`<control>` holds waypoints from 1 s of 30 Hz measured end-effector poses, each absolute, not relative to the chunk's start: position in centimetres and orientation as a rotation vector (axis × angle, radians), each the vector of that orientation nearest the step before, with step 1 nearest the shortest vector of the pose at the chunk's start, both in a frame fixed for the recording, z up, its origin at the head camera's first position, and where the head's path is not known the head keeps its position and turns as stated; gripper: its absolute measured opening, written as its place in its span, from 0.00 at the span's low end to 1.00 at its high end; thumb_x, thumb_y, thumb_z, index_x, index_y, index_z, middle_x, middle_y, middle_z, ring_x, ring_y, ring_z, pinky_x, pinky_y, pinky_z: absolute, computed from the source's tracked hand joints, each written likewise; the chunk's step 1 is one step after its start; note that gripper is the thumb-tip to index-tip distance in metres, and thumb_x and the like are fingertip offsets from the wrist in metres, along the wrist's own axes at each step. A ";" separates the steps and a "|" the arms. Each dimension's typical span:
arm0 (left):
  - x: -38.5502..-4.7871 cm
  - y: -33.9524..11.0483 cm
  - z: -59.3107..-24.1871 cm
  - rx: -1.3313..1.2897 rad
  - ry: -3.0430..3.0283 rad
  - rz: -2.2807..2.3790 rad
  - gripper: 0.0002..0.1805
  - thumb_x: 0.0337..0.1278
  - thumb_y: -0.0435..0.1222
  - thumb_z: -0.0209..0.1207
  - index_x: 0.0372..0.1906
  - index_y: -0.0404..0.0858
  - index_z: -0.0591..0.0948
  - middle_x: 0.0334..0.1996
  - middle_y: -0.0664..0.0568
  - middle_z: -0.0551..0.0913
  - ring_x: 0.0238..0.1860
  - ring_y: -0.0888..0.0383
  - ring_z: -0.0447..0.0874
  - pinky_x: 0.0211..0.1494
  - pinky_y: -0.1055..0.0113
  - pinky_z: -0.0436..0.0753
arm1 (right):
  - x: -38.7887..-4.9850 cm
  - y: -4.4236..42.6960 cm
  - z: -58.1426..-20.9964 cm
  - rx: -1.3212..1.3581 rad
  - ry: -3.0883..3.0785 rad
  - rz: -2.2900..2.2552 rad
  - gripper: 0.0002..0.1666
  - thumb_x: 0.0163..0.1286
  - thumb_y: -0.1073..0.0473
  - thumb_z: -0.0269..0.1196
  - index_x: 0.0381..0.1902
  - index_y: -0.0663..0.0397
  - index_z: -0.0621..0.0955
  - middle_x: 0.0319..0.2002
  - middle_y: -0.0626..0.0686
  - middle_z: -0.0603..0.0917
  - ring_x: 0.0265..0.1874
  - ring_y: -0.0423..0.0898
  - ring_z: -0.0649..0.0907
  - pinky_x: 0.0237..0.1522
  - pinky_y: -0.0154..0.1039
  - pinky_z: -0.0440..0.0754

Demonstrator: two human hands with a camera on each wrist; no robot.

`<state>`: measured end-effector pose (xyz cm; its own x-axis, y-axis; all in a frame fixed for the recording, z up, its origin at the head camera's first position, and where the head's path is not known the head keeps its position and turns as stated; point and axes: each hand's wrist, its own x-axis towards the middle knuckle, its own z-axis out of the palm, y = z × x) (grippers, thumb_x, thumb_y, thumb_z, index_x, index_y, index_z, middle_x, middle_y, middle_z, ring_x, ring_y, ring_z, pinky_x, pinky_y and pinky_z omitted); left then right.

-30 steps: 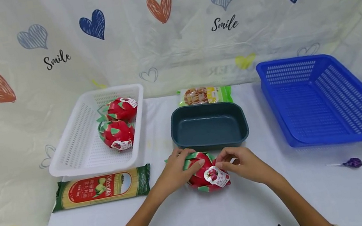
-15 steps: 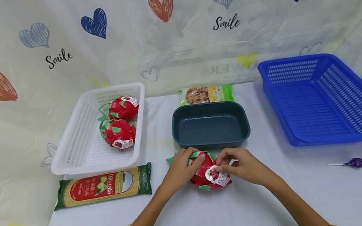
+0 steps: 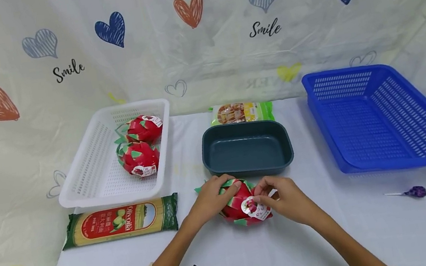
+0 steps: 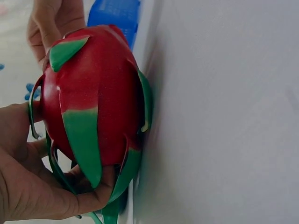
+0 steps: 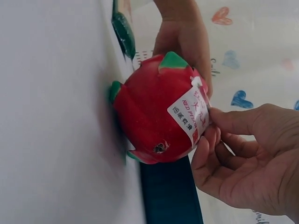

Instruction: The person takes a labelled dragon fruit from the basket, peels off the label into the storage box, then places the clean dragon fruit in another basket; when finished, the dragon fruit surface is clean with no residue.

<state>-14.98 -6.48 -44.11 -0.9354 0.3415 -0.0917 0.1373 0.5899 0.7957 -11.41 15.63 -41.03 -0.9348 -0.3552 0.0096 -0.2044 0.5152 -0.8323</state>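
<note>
A red dragon fruit (image 3: 238, 209) with green scales, apparently artificial, lies on the white cloth before the dark green tray (image 3: 219, 174). My left hand (image 3: 212, 199) holds it from its leafy end, fingers curled round it in the left wrist view. On the fruit's other end is a white printed sticker (image 5: 188, 112), reading "RED PITAYA" in the right wrist view. My right hand (image 3: 285, 196) pinches the sticker's edge between thumb and fingers. Two more dragon fruits, one nearer (image 3: 138, 158) and one farther (image 3: 144, 128), both with stickers, lie in the white basket (image 3: 78, 177).
A spaghetti packet (image 3: 120, 222) lies in front of the white basket. Behind the tray sits a green-edged food packet (image 3: 241, 112). A blue basket (image 3: 379, 125) stands at the right, with a purple-wrapped lollipop (image 3: 416, 192) in front of it.
My right thumb has come onto the sticker from beside it, and the fingers now pinch its edge. The dragon fruit and left hand stay nearly in place.
</note>
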 end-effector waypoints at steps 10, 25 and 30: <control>-14.8 -6.5 -44.0 0.409 2.597 1.257 0.22 0.63 0.55 0.56 0.55 0.48 0.81 0.45 0.50 0.79 0.45 0.56 0.76 0.36 0.68 0.84 | -11.1 15.2 -41.2 -0.553 2.674 -1.347 0.10 0.60 0.59 0.71 0.35 0.54 0.79 0.31 0.45 0.82 0.31 0.38 0.79 0.34 0.31 0.83; -15.0 -6.4 -44.1 0.415 2.570 1.296 0.21 0.64 0.55 0.55 0.55 0.49 0.81 0.48 0.49 0.79 0.48 0.55 0.75 0.38 0.68 0.83 | -10.7 15.6 -42.3 -0.992 2.786 -1.350 0.14 0.59 0.66 0.68 0.36 0.52 0.74 0.33 0.42 0.77 0.32 0.33 0.75 0.34 0.28 0.81; -14.8 -6.3 -44.0 0.405 2.576 1.307 0.21 0.63 0.54 0.56 0.55 0.49 0.82 0.47 0.49 0.79 0.48 0.55 0.75 0.37 0.68 0.83 | -10.8 16.0 -42.2 -1.069 2.743 -1.358 0.13 0.60 0.67 0.67 0.36 0.53 0.73 0.33 0.42 0.77 0.33 0.34 0.75 0.34 0.29 0.81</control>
<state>-14.83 -6.30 -43.97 -0.9368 0.3419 -0.0742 0.1420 0.5653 0.8125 -10.77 15.98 -42.24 -0.7781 -0.5145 0.3603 -0.5984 0.4328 -0.6742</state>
